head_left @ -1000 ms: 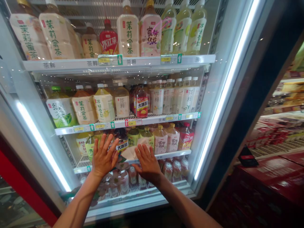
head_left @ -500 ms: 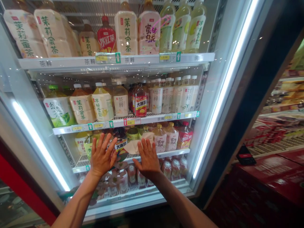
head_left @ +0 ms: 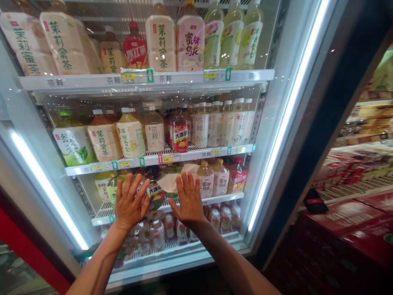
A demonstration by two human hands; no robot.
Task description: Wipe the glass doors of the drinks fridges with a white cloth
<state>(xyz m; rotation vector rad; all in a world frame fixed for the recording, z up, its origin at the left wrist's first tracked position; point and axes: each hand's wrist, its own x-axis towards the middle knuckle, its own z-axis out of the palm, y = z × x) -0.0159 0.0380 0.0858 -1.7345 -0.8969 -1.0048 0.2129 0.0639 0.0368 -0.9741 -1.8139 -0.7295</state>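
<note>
Both my hands lie flat against the glass door of a drinks cooler. My left hand has its fingers spread on the glass and holds nothing; behind it stands a dark tea bottle on the third shelf. My right hand is open too, fingers stretched upward, and presses a crumpled white tissue onto the glass. The tissue sticks out above and to the left of its fingertips.
Behind the glass, rows of tea bottles fill several shelves with price tags. Lit strips run down both door edges. A dark door frame stands to the right, with red cartons and store shelving beyond.
My right hand has slid the tissue upward on the glass, from the third shelf's bottles toward the second shelf's edge. My left hand has barely moved.
</note>
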